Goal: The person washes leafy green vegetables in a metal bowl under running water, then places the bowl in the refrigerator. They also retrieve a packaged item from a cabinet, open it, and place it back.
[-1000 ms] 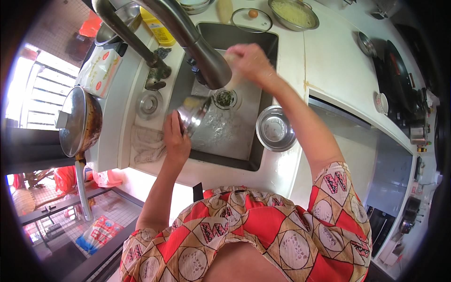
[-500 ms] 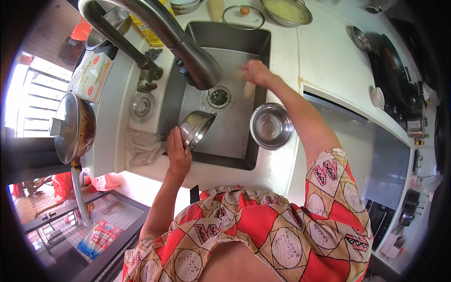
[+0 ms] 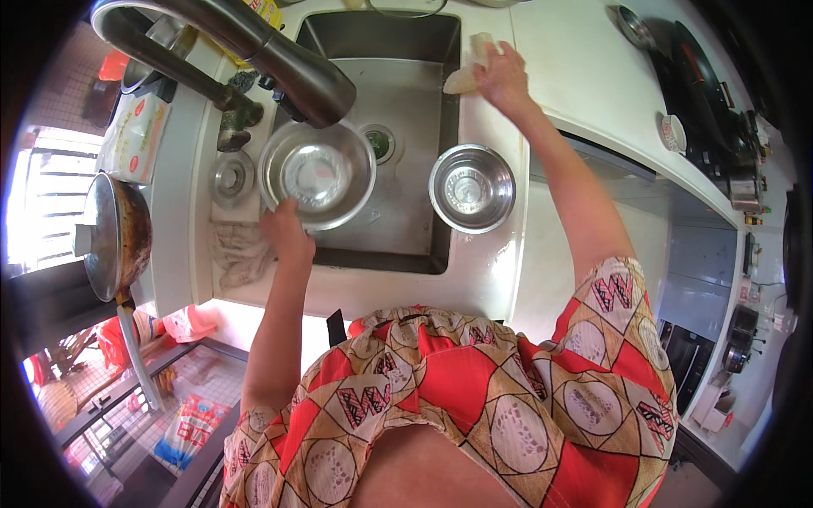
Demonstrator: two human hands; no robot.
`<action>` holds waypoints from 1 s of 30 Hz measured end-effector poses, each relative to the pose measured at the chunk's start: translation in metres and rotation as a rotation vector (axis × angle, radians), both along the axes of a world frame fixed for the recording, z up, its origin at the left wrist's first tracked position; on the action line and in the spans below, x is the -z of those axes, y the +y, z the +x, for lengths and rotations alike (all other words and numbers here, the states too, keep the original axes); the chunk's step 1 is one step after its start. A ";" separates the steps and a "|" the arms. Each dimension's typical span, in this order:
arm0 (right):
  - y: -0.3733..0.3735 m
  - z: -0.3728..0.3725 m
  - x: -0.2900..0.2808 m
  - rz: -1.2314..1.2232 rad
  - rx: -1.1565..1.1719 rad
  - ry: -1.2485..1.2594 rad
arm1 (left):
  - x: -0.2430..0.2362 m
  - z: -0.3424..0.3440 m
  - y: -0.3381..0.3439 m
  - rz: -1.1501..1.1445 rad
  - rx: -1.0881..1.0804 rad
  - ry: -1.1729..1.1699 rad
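My left hand [image 3: 288, 234] is closed on the near rim of a shiny steel bowl [image 3: 279, 190], which lies face up over the sink's left side, beneath the faucet head. My right hand [image 3: 502, 78] is at the far right rim of the sink [image 3: 373, 258], fingers bent round a pale, cream-coloured scrubbing pad, perhaps loofah [image 3: 461, 82]. Parts of the pad stick out on two sides of the fingers; the rest is hidden. A second steel bowl [image 3: 472, 188] stands on the right rim of the sink, touched by neither hand.
A dark, curved faucet [image 3: 279, 63] reaches over the sink from the left. Left of the sink lie a glass lid [image 3: 232, 179] and a grey cloth [image 3: 241, 252]. A lidded pan [image 3: 117, 237] stands farther left. At right, a wok [image 3: 699, 72] sits on the stove.
The left bowl has turned from tilted to face up and moved up towards the faucet. My right hand carried the pale pad out of the sink to the right rim. The view shifted.
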State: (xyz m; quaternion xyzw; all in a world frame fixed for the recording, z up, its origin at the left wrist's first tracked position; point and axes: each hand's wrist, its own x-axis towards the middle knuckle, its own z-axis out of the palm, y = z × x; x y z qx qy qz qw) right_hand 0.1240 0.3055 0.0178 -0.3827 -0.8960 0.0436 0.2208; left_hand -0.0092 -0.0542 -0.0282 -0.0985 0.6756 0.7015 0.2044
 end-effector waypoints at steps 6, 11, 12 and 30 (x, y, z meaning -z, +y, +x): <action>-0.084 -0.005 -0.054 -1.432 -0.314 0.174 | -0.039 0.012 0.076 0.373 0.051 -0.112; -0.078 0.004 -0.069 -0.984 -0.063 0.129 | -0.051 0.027 0.110 0.594 0.328 -0.202; -0.072 0.002 -0.063 -0.476 -0.040 0.136 | -0.050 0.033 0.112 0.619 0.398 -0.239; 0.042 0.105 0.022 -1.244 0.465 1.298 | -0.024 0.109 0.129 -0.099 0.754 -0.231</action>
